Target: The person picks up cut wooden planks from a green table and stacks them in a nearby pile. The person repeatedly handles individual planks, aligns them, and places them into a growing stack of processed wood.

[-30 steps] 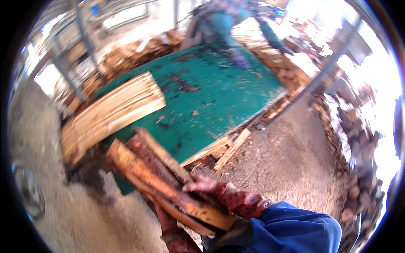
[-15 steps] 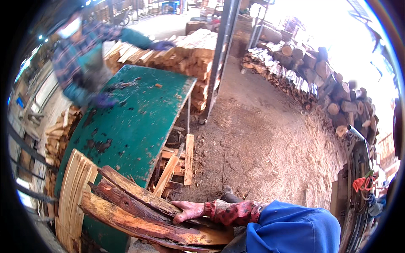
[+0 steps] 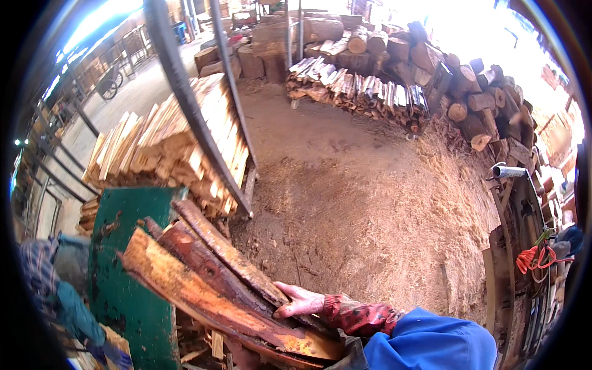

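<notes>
**A:** Right at the bottom, six o'clock — the right hand [image 3: 300, 302] lies flat, fingers spread, pressing on top of a bundle of bark slabs [image 3: 209, 277]. Blue sleeve [image 3: 431, 345], red patterned cuff [image 3: 357, 316].

**B:** And the left hand?

**A:** Hidden under the bundle; I cannot tell its grip. The slabs run from six o'clock up toward nine, rough orange-brown faces showing, resting against the person's front.

**B:** Behind them?

**A:** A green table [image 3: 126, 271] at about eight o'clock, and another person in a plaid shirt [image 3: 43, 271] at its far left edge. Above it, at ten, a stack of pale split boards [image 3: 166, 148] with a dark metal post [image 3: 185, 105] leaning across.

**B:** Farther out?

**A:** Sawdust-covered ground [image 3: 370, 197] through the centre — then, at twelve to two, a row of split firewood [image 3: 364, 92] and piled logs [image 3: 468, 92].
</notes>
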Action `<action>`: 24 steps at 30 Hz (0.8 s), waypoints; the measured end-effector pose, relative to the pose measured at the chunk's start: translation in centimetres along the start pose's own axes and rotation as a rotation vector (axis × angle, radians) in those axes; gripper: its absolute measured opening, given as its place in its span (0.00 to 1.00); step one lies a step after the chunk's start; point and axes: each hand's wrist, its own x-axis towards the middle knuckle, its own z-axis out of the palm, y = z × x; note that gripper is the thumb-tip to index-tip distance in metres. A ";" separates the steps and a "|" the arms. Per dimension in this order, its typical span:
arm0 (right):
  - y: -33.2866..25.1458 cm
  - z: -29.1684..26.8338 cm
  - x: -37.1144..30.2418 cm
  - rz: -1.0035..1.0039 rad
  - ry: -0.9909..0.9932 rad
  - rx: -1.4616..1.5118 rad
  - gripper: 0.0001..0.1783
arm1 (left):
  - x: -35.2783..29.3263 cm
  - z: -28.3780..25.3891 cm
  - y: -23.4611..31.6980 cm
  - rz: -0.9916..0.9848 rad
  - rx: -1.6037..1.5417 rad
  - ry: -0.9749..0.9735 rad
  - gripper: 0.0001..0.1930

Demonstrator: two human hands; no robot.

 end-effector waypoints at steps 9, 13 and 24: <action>-4.0 -15.8 -0.8 -0.089 0.346 0.053 0.48 | 17.5 8.1 -5.7 -0.216 -0.010 0.129 0.38; -5.3 -22.4 2.3 -0.121 0.431 0.091 0.48 | 25.6 12.3 -6.8 -0.234 -0.021 0.090 0.34; -11.3 -38.4 4.1 -0.134 0.806 0.160 0.42 | 48.0 22.1 -12.9 -0.516 0.054 -0.183 0.34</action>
